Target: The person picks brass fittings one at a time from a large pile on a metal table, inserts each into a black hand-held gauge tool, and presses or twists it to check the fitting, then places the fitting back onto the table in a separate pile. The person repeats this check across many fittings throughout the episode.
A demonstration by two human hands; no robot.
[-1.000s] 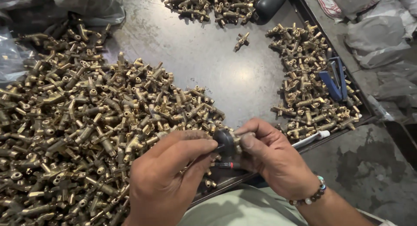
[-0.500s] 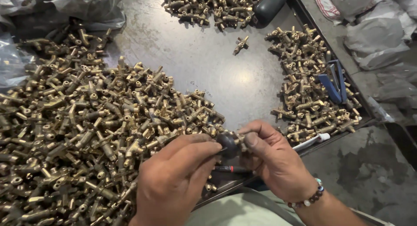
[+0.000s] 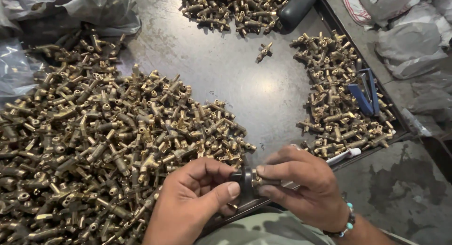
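The surface (image 3: 221, 85) is a dark, scuffed metal sheet with a raised lip along its right edge. Pretty much the whole left half is buried under a big heap of brass fittings (image 3: 103, 151), running right down to the near edge. There's a second pile of fittings (image 3: 235, 7) at the far edge with a black rounded handle (image 3: 297, 8) lying beside it, and a third pile (image 3: 336, 94) along the right edge with a blue tool (image 3: 367, 92) resting on top. One lone fitting (image 3: 264, 51) sits on bare metal between the far and right piles. Crumpled clear plastic bags (image 3: 70, 9) lie at the far left corner.
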